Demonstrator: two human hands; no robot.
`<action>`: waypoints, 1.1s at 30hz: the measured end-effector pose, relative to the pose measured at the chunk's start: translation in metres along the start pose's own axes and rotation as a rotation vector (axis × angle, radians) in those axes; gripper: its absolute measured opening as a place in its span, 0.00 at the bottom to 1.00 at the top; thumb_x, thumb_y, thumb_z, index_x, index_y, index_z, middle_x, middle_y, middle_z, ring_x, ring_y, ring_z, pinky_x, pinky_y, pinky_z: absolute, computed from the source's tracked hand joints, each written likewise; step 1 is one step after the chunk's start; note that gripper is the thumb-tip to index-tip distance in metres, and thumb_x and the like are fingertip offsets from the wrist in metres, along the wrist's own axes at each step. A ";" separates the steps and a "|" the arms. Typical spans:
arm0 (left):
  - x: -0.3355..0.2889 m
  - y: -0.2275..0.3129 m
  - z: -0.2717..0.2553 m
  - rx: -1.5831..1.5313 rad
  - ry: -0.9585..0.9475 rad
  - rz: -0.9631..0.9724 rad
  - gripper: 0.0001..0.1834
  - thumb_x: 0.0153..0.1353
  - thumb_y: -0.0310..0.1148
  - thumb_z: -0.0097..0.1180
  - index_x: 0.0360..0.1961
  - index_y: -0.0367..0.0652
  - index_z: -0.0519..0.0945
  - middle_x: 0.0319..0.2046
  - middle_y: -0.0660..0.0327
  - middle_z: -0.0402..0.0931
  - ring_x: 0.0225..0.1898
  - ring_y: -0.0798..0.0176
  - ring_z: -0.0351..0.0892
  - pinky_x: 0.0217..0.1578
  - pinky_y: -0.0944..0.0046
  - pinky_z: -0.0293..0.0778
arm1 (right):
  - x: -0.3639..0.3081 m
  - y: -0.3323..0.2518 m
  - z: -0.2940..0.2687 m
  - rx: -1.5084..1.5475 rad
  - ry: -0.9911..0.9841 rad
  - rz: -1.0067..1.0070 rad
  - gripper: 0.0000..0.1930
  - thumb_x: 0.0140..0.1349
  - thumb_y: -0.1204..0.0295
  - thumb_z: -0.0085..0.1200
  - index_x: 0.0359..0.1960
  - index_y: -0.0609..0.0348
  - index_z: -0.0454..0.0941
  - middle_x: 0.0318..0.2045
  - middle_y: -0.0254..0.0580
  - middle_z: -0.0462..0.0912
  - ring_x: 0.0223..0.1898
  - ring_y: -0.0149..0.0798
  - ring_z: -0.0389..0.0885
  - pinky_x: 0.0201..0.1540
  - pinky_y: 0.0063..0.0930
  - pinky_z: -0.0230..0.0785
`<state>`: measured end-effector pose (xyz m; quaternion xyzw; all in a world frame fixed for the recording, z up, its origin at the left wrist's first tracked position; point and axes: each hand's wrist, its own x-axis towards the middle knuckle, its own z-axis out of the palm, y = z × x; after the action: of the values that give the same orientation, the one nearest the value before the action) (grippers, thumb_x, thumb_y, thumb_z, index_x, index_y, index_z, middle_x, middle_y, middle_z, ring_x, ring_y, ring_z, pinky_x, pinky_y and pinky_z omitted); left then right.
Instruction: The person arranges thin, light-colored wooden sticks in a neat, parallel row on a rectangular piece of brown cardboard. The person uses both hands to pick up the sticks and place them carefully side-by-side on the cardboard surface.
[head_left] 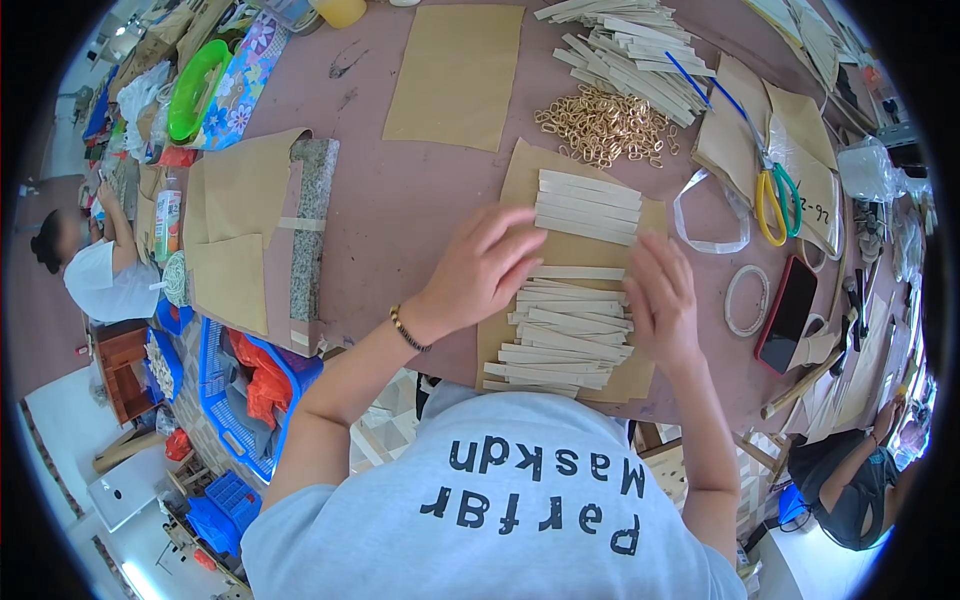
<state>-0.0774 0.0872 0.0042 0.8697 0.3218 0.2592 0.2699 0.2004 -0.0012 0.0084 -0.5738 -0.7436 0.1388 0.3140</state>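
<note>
A row of flat cream strips (588, 207) lies side by side on a tan paper sheet (512, 188) in front of me. Nearer my body, a looser pile of similar strips (565, 335) covers the lower part of that paper. At the left ends of the strips is my left hand (487, 268), its fingers bent and apart, nothing visible in it. My right hand (664, 297) hovers by the right ends, slightly blurred, with the thumb apart from the fingers. One single strip (576, 272) lies crosswise between the two hands; whether either touches it is unclear.
Gold metal rings (606, 125) are heaped beyond the paper, beside more strips (640, 55). Scissors (772, 190), a phone (787, 313) and a white tape roll (746, 300) lie to the right. A stone slab (312, 235) sits left. Two people work nearby.
</note>
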 end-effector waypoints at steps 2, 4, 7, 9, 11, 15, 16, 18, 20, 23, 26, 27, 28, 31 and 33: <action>-0.016 0.010 0.000 0.051 -0.053 0.047 0.16 0.59 0.28 0.67 0.49 0.44 0.83 0.59 0.57 0.73 0.60 0.50 0.72 0.59 0.50 0.70 | -0.013 -0.012 -0.002 -0.015 -0.034 -0.064 0.15 0.60 0.76 0.62 0.49 0.66 0.82 0.60 0.53 0.77 0.63 0.55 0.74 0.67 0.53 0.64; -0.023 0.014 0.001 0.097 -0.092 0.076 0.13 0.58 0.28 0.67 0.45 0.44 0.84 0.58 0.58 0.74 0.58 0.51 0.73 0.57 0.51 0.70 | -0.025 -0.023 -0.002 -0.030 -0.092 -0.094 0.13 0.59 0.76 0.63 0.46 0.64 0.83 0.58 0.51 0.79 0.61 0.54 0.75 0.65 0.53 0.65; -0.022 0.018 0.003 0.156 -0.101 0.081 0.14 0.57 0.28 0.68 0.45 0.43 0.84 0.59 0.58 0.73 0.59 0.51 0.73 0.57 0.52 0.70 | -0.037 -0.025 0.003 -0.058 -0.100 -0.072 0.14 0.58 0.75 0.64 0.46 0.62 0.83 0.56 0.49 0.80 0.60 0.53 0.75 0.62 0.52 0.67; -0.008 0.021 0.004 0.186 -0.089 0.089 0.15 0.56 0.29 0.69 0.46 0.43 0.84 0.59 0.57 0.73 0.59 0.51 0.73 0.58 0.51 0.70 | -0.034 -0.026 0.003 -0.081 -0.059 -0.057 0.13 0.57 0.74 0.65 0.44 0.61 0.83 0.54 0.48 0.80 0.58 0.52 0.76 0.60 0.51 0.67; -0.001 0.018 0.010 0.196 -0.085 0.119 0.16 0.56 0.29 0.69 0.47 0.42 0.84 0.59 0.57 0.73 0.60 0.51 0.72 0.58 0.51 0.70 | -0.032 -0.027 0.001 -0.086 -0.039 -0.062 0.12 0.56 0.74 0.66 0.42 0.60 0.83 0.52 0.46 0.81 0.56 0.51 0.76 0.59 0.50 0.68; -0.007 0.022 0.007 0.139 -0.098 0.143 0.16 0.56 0.29 0.69 0.47 0.42 0.85 0.59 0.56 0.73 0.60 0.50 0.72 0.58 0.50 0.71 | -0.037 -0.032 -0.003 -0.039 -0.050 -0.120 0.10 0.53 0.74 0.67 0.37 0.59 0.82 0.47 0.42 0.82 0.53 0.48 0.78 0.57 0.48 0.68; -0.012 0.024 0.006 0.124 -0.110 0.138 0.16 0.56 0.29 0.69 0.47 0.42 0.85 0.59 0.56 0.73 0.60 0.50 0.72 0.58 0.50 0.71 | -0.040 -0.034 -0.004 -0.021 -0.055 -0.136 0.10 0.53 0.74 0.68 0.37 0.59 0.82 0.45 0.41 0.83 0.52 0.47 0.78 0.57 0.48 0.68; -0.021 0.027 0.004 0.097 -0.134 0.125 0.15 0.56 0.29 0.69 0.46 0.42 0.85 0.59 0.56 0.73 0.60 0.50 0.72 0.58 0.50 0.71 | -0.042 -0.038 -0.005 0.025 -0.064 -0.140 0.10 0.52 0.74 0.68 0.37 0.58 0.82 0.43 0.40 0.83 0.50 0.46 0.78 0.54 0.46 0.68; -0.024 0.027 0.003 0.082 -0.108 0.126 0.15 0.57 0.29 0.69 0.46 0.43 0.85 0.58 0.56 0.74 0.60 0.50 0.72 0.58 0.50 0.71 | -0.041 -0.040 -0.006 0.035 -0.059 -0.125 0.10 0.52 0.75 0.68 0.36 0.58 0.82 0.42 0.38 0.83 0.47 0.45 0.78 0.51 0.43 0.68; -0.021 0.025 0.005 0.088 -0.057 0.115 0.13 0.56 0.28 0.69 0.44 0.43 0.85 0.56 0.57 0.74 0.58 0.50 0.73 0.57 0.51 0.71 | -0.030 -0.037 -0.002 -0.022 -0.016 -0.066 0.09 0.54 0.76 0.67 0.36 0.58 0.82 0.40 0.37 0.81 0.42 0.44 0.77 0.46 0.39 0.68; -0.013 0.024 0.013 0.101 -0.019 0.079 0.11 0.56 0.26 0.68 0.41 0.43 0.83 0.52 0.58 0.75 0.55 0.50 0.74 0.55 0.52 0.72 | -0.016 -0.037 0.007 -0.093 0.016 -0.001 0.08 0.55 0.77 0.65 0.36 0.57 0.82 0.37 0.36 0.79 0.40 0.43 0.75 0.44 0.38 0.67; -0.011 0.023 0.014 0.102 -0.009 0.065 0.10 0.55 0.26 0.68 0.39 0.43 0.82 0.50 0.58 0.75 0.53 0.50 0.74 0.54 0.52 0.72 | -0.014 -0.037 0.008 -0.102 0.002 0.008 0.07 0.55 0.77 0.65 0.36 0.57 0.82 0.36 0.35 0.78 0.40 0.43 0.75 0.44 0.37 0.67; -0.012 0.024 0.014 0.097 -0.009 0.057 0.10 0.55 0.25 0.67 0.38 0.43 0.81 0.48 0.59 0.75 0.51 0.51 0.74 0.53 0.53 0.72 | -0.013 -0.037 0.009 -0.111 -0.012 0.018 0.07 0.56 0.77 0.65 0.37 0.56 0.82 0.35 0.35 0.77 0.39 0.43 0.75 0.43 0.37 0.67; -0.015 0.025 0.016 0.073 -0.015 0.036 0.09 0.55 0.23 0.66 0.36 0.43 0.79 0.41 0.61 0.74 0.46 0.53 0.74 0.50 0.53 0.71 | -0.017 -0.036 0.012 -0.103 -0.045 0.005 0.08 0.55 0.77 0.65 0.37 0.55 0.82 0.35 0.35 0.76 0.40 0.43 0.74 0.43 0.38 0.66; -0.017 0.025 0.017 0.050 -0.025 0.026 0.09 0.55 0.22 0.65 0.35 0.43 0.78 0.38 0.63 0.74 0.44 0.55 0.74 0.49 0.54 0.71 | -0.015 -0.039 0.011 -0.106 -0.031 0.059 0.08 0.55 0.77 0.65 0.36 0.55 0.82 0.36 0.35 0.76 0.41 0.43 0.74 0.44 0.38 0.66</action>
<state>-0.0672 0.0539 0.0036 0.8835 0.3133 0.2438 0.2486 0.1657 -0.0253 0.0173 -0.6091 -0.7374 0.1172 0.2673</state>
